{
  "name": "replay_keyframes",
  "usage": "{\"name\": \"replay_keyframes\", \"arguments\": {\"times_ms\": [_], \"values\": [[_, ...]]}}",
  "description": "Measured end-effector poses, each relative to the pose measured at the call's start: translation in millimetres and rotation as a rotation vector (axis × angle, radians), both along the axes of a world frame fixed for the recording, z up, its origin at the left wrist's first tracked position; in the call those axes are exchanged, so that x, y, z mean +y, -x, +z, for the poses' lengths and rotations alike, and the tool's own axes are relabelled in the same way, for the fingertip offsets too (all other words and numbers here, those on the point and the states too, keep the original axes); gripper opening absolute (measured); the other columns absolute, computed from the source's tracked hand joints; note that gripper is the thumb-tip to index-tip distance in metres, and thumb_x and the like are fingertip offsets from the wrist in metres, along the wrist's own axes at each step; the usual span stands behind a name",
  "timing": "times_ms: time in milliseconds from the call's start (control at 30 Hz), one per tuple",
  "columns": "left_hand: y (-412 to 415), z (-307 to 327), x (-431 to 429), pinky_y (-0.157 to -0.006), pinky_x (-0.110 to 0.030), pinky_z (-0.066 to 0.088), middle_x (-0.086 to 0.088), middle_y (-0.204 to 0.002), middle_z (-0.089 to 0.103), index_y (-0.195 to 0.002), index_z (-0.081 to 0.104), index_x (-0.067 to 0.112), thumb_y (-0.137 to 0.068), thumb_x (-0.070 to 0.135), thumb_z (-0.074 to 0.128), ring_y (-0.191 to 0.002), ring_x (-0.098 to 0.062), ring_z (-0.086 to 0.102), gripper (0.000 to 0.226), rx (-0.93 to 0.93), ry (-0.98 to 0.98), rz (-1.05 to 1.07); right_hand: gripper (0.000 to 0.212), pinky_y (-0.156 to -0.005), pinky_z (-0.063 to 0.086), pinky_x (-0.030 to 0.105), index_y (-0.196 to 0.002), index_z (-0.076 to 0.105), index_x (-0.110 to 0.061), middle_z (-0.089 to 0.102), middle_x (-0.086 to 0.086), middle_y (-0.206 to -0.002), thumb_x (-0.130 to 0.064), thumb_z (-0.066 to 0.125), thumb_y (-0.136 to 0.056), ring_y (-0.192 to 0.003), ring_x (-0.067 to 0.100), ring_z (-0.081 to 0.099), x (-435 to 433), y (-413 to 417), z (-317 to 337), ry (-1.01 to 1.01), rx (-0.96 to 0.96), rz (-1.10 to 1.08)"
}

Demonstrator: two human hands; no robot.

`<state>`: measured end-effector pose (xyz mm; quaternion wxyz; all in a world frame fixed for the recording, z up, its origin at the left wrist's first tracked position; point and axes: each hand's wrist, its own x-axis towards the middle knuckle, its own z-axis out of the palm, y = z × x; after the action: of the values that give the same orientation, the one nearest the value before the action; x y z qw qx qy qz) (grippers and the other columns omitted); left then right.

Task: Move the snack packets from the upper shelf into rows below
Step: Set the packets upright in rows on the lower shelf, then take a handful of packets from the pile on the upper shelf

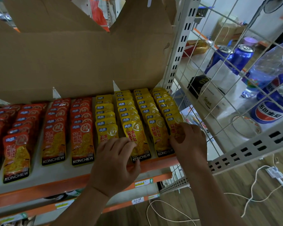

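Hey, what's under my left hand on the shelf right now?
A yellow packet, front of its row, lies under the left hand; only its top shows above the hand. Its lower half and the shelf beneath it are covered.

KONCHEW runs in white capitals along the dark bottom band of the red packets point(82, 141) left of the left hand point(116, 165), and of the yellow packets point(138, 141) between it and the right hand point(189, 141). Both colours carry large Chinese characters, 双面 and 金钱肚, plus a small blue tag too blurred to read. Right of the right hand, a blue can point(268, 113) shows the Pepsi globe with Chinese lettering upside down. The shelf-edge labels point(141, 183) below the hands are illegible.
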<state>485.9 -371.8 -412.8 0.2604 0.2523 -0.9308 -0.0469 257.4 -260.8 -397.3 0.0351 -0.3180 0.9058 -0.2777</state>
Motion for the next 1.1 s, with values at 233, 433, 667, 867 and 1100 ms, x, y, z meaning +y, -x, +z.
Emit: {"name": "replay_keyframes", "arguments": {"times_ms": [233,433,667,867,1100], "values": [[0,0,0,-0.094,-0.047,0.046,-0.002,-0.115,0.067,-0.116,0.072,0.014,-0.084,0.041,0.066,-0.108,-0.029,0.063,0.042,-0.007,-0.005,0.001,0.049,-0.099,0.042,0.043,-0.135,0.059,-0.028,0.056,0.006,-0.13,-0.039,0.067,-0.088,-0.119,0.029,0.047,-2,2,-2,-0.028,0.017,-0.001],[1,1,-1,-0.094,-0.045,0.045,-0.002,-0.115,0.067,-0.114,0.072,0.014,-0.084,0.041,0.066,-0.107,-0.028,0.062,0.041,0.004,0.007,-0.002,0.05,-0.1,0.042,0.044,-0.137,0.057,-0.029,0.056,0.006,-0.134,-0.041,0.065,-0.09,-0.121,0.03,0.047,-3,0,-1,-0.02,0.033,-0.006],[1,1,1,-0.094,-0.045,0.045,-0.002,-0.115,0.067,-0.114,0.072,0.015,-0.085,0.041,0.065,-0.107,-0.027,0.062,0.04,0.011,0.001,0.0,0.048,-0.099,0.042,0.045,-0.132,0.06,-0.028,0.057,0.007,-0.131,-0.044,0.066,-0.088,-0.12,0.031,0.047,0,-1,-5,-0.001,0.058,-0.014],[1,2,1,-0.093,-0.045,0.045,-0.002,-0.114,0.067,-0.114,0.072,0.014,-0.085,0.04,0.065,-0.107,-0.026,0.062,0.039,0.018,0.007,-0.003,0.048,-0.104,0.042,0.046,-0.133,0.061,-0.025,0.054,0.007,-0.133,-0.043,0.068,-0.089,-0.125,0.03,0.044,3,-3,-2,0.076,0.029,-0.006],[1,1,1,-0.093,-0.044,0.044,-0.002,-0.114,0.067,-0.114,0.072,0.014,-0.085,0.041,0.064,-0.107,-0.027,0.062,0.04,0.02,0.014,-0.003,0.039,-0.095,0.046,0.047,-0.117,0.071,-0.02,0.062,0.005,-0.111,-0.041,0.065,-0.086,-0.107,0.03,0.053,1,-19,-5,0.238,0.182,0.054]]}}
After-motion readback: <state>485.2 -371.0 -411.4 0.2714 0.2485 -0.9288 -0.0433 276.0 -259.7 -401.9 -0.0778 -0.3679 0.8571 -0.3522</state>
